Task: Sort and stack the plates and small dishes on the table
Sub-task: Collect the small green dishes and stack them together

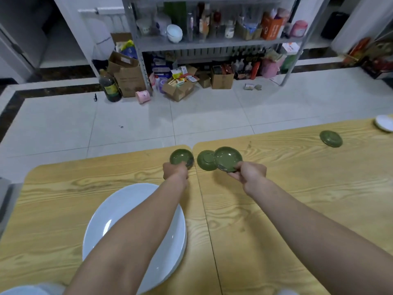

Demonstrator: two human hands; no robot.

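Your left hand [175,170] has its fingers curled round the near rim of a small round glossy green dish [180,158], held at about 12 o'clock over the pale wood-grain desk [287,188]. Your right hand [247,173] pinches the near edge of a shallow green glazed saucer [228,158], which is face up and slightly tilted.

At the saucer's 9 o'clock an overturned green dish [204,161] lies on the desk with its ringed foot showing. The saucer's rim overlaps it, though you cannot tell whether they touch.

Out at 2 o'clock a second overturned green dish [331,138] lies alone, with a small white plate [384,123] beyond it at the desk's edge. At 7 o'clock, under your left forearm, sit large round glossy white plates [119,209], stacked.
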